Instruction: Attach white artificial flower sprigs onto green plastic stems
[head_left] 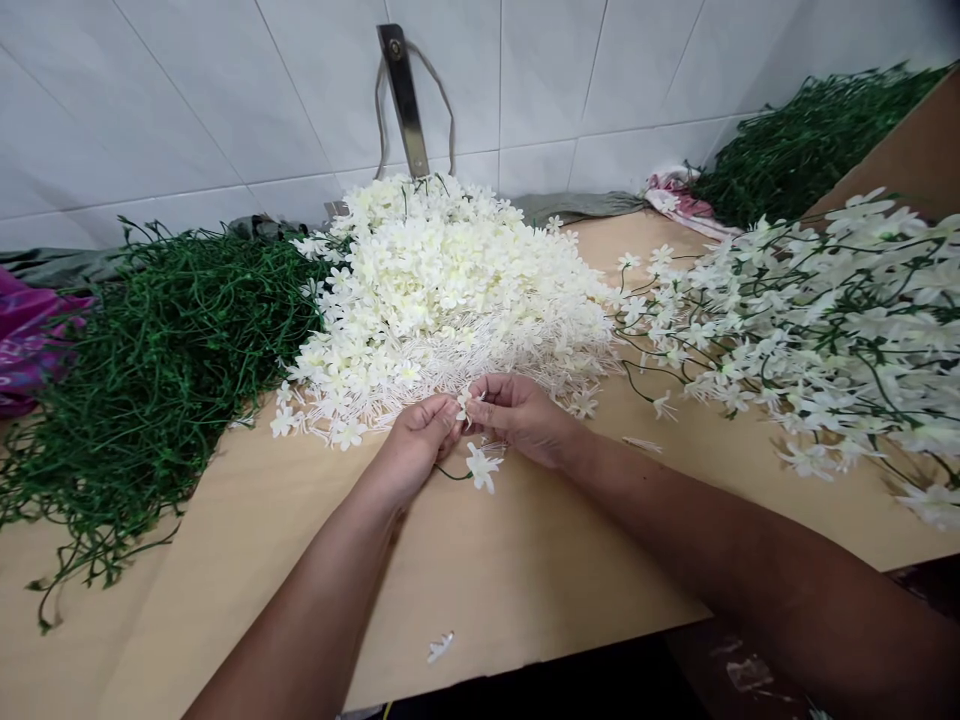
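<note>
My left hand point(424, 441) and my right hand point(521, 415) meet over the cardboard, at the front edge of a big heap of white artificial flowers point(465, 270). Between their fingertips is a small white flower point(463, 404), pinched from both sides. A green stem runs out below my left fingers and ends in an open white flower point(482, 467); most of that stem is hidden in the hand. Both hands are closed, and the fingers partly cover what they hold.
Green plastic stems point(172, 350) are piled on the left. Stemmed white flowers point(817, 320) spread over the right side, with more green stems point(810, 140) behind. A metal strip point(403, 100) leans on the tiled wall. White scraps point(440, 647) lie near the front edge of the cardboard point(540, 600).
</note>
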